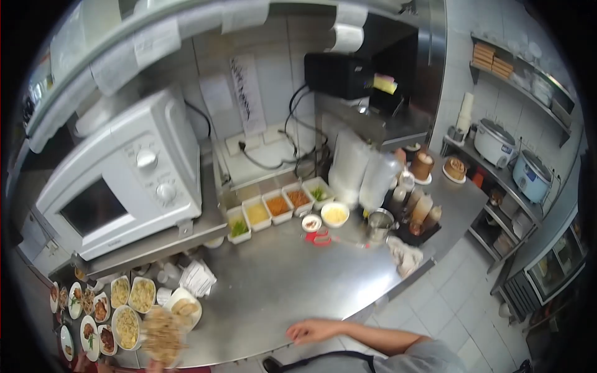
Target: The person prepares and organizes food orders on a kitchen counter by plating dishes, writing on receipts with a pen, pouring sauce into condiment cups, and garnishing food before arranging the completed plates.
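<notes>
At the bottom left, my left hand [154, 367] shows only in part, its fingers at the lower rim of a bowl of pale brown, shredded-looking food [163, 336], which is blurred. Next to that bowl are a white dish with pale pieces [185, 308] and a bowl of chunky yellow food [127, 328]. My right hand [308, 331] is over the front edge of the steel counter [261, 298], fingers loosely bent and apart, holding nothing. Red-handled scissors [320, 238] lie farther back.
Several small filled dishes [90, 336] crowd the left end. A white microwave [124, 180] stands on a raised shelf. Ingredient tubs [277, 206] line the back, beside a yellow-filled bowl [335, 214], metal pot [380, 222], sauce bottles [421, 209] and cloth [405, 256].
</notes>
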`<state>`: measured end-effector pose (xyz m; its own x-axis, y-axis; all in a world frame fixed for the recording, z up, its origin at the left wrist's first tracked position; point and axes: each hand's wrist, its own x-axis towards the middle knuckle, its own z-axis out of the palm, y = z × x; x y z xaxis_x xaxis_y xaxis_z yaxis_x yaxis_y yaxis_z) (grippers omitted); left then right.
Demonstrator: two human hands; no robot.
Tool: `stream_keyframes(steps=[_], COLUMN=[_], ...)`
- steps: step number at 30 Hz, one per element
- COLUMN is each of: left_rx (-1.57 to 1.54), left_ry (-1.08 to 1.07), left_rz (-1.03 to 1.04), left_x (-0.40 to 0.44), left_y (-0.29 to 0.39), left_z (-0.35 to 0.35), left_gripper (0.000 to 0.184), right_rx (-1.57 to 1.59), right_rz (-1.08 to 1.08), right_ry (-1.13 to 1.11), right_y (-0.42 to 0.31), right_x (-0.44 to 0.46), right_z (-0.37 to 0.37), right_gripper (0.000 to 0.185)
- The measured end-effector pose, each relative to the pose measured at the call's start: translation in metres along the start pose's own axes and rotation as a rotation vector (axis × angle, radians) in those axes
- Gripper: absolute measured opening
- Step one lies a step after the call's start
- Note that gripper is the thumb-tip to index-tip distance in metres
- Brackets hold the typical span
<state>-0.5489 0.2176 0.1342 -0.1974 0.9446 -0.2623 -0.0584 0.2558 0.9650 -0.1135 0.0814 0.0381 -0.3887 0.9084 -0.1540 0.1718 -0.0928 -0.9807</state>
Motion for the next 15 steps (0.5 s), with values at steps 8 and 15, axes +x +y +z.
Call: stream_keyframes(steps=[8,15], left_rx=[0.155,0.188], left_ry=[-0.888,-0.931], left_rz=[-0.039,0.047], left_x=[-0.091,-0.102], left_y=[-0.097,-0.142], left_z=[0.254,0.383], left_gripper=[0.049,0.05], right_rx=[0.373,0.41], right_rz=[-0.102,0.048], right_ry=[0.437,0.808], right_y=[-0.001,0.07], right_x=[-0.047,-0.073], right_z=[0.0,-0.089], right_gripper=[0.047,0.029])
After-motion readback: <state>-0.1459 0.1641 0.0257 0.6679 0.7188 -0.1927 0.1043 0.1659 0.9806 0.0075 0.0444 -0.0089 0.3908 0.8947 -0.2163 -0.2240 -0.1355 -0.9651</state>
